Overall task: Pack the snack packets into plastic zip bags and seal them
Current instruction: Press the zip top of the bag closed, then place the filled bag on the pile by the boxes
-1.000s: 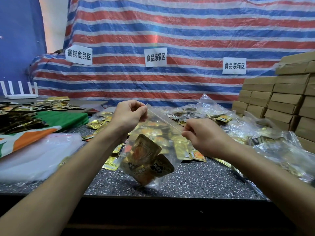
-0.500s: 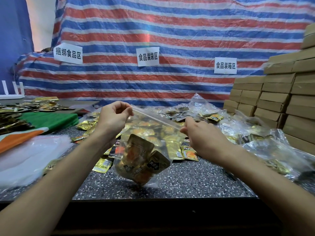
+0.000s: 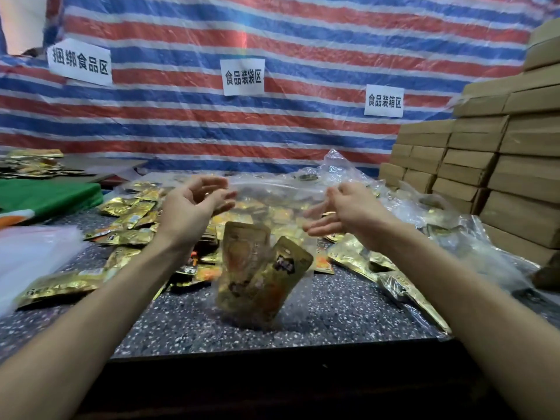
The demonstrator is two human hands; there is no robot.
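Should the zip strip be only partly pressed, the zip bag [image 3: 272,213] could gape on landing and shed its snack packets [image 3: 260,268]. It hangs blurred and tilted above the front half of the desk [image 3: 333,322], so a fall could also carry it over the front edge. Seal state: cannot be told.

- Left hand [image 3: 191,207]: released, fingers loosely spread, fingertips at the bag's upper left corner; contact unclear through the blur.
- Right hand [image 3: 348,213]: released, palm turned inward, fingers straight, just beside the bag's upper right corner; grasping nothing visible.
- Bag position: between both hands, lower end close above the surface.
- Loose packets [image 3: 130,213]: heaped behind, toward the desk's left and back edges.
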